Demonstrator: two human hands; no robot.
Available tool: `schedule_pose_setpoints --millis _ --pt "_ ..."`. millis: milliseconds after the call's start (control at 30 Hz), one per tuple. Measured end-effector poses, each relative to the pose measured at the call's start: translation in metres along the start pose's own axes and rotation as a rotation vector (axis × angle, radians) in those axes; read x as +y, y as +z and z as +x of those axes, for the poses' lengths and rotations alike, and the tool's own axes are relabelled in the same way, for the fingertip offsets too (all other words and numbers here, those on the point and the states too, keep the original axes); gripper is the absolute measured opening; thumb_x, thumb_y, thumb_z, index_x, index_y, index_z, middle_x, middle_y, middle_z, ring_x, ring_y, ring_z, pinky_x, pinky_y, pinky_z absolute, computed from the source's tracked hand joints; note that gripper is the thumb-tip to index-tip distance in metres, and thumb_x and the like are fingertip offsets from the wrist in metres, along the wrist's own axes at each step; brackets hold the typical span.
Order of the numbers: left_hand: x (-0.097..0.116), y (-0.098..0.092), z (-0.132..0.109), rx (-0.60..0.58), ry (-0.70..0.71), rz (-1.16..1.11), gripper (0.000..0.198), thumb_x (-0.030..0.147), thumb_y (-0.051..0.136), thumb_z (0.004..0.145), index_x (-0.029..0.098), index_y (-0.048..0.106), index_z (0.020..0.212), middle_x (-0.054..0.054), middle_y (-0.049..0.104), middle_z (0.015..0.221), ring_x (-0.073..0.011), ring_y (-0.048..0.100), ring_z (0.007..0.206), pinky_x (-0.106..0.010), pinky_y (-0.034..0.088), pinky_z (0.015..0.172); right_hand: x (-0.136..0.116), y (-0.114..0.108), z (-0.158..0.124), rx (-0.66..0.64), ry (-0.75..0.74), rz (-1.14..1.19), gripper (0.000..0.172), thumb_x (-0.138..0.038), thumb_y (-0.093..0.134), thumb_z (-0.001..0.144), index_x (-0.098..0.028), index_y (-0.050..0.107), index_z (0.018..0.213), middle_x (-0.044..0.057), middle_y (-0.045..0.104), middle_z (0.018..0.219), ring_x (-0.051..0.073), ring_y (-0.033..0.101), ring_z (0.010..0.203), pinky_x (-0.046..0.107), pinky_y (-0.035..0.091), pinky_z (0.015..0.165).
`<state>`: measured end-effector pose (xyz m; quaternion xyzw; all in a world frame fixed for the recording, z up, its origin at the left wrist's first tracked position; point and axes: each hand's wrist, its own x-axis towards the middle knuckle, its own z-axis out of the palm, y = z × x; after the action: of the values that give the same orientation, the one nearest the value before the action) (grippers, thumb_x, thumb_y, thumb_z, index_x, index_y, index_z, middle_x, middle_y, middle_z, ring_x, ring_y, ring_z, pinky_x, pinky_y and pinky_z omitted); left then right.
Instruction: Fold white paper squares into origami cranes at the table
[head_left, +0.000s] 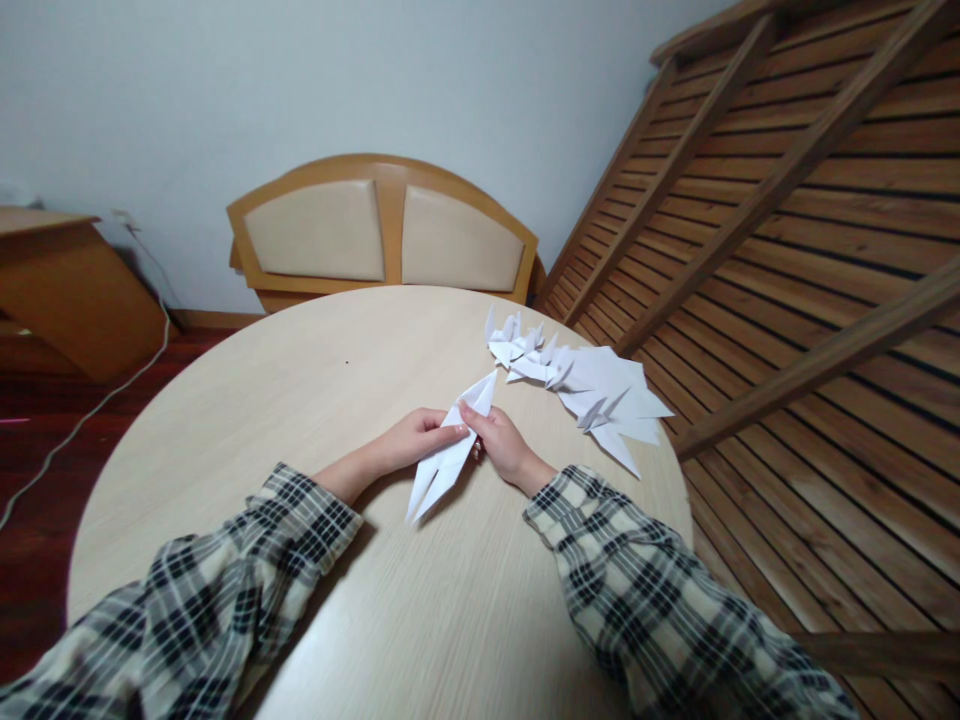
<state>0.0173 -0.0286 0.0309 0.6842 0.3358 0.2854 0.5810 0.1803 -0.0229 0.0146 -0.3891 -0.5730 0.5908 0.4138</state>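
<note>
Pale wall (375, 80) filled the back. Slatted wooden panel (787, 300) leaned along the right side, its inner edge close against the worktop's right rim, so tight on that side. Round light-wood worktop (225, 420) took the middle; surface ran wide to the left of the hands and toward the person, giving room to move there. Curved far edge sat in front of a headboard (392, 225) with two cream panels. Dark red floor (45, 560) showed past the left rim, with a white cable trailing over it

Black-and-cream plaid sleeves (225, 570) came in from both lower corners. White paper pile (622, 380) lay near the right rim, with a row of folded pieces (559, 375), spiky points up, along its left side; narrowed the room ahead and right

Left hand (420, 437) and right hand (506, 440) were close together, both pinching the folded paper (450, 462), thumbs on top, other fingers mostly hidden. Paper sat mid-worktop, between the hands: white, long narrow diamond, creased, slit into two slim legs at the near end, far tip slanting toward the row; contact with the surface, couldn't tell
</note>
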Motion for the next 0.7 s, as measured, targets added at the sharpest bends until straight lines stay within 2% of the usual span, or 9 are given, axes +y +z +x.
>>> schedule_pose_setpoints --millis 267,500,700 --pt "0.0003 -0.0026 -0.0026 -0.080 0.014 0.040 0.032 0.036 0.057 0.084 0.007 0.070 0.089 -0.001 0.055 0.060 -0.0070 0.042 0.049 -0.019 0.030 0.044 -0.0019 -0.0006 -0.0029 0.009 0.009 -0.037 0.052 -0.067 0.060 0.073 -0.018 0.050 0.063 -0.004 0.043 0.047 0.008 0.038 0.039 0.022 0.024 0.036" --pt "-0.0005 -0.0060 -0.0021 -0.101 -0.017 0.065 0.033 0.038 0.057 0.083 0.008 0.069 0.089 0.000 0.054 0.059 -0.0071 0.042 0.048 -0.019 0.031 0.044 0.0005 0.0001 -0.0020 0.011 0.005 -0.054 0.055 -0.070 0.056 0.075 -0.018 0.049 0.059 -0.003 0.043 0.045 0.008 0.038 0.039 0.022 0.024 0.036" --pt "-0.0009 -0.0070 -0.0020 -0.089 -0.037 0.052 0.030 0.039 0.060 0.080 0.010 0.067 0.080 0.002 0.051 0.056 -0.0069 0.039 0.047 -0.020 0.029 0.044 -0.0007 -0.0041 0.0000 0.039 -0.028 -0.059 0.057 -0.072 0.052 0.077 -0.019 0.048 0.059 -0.003 0.043 0.043 0.009 0.039 0.038 0.022 0.025 0.036"
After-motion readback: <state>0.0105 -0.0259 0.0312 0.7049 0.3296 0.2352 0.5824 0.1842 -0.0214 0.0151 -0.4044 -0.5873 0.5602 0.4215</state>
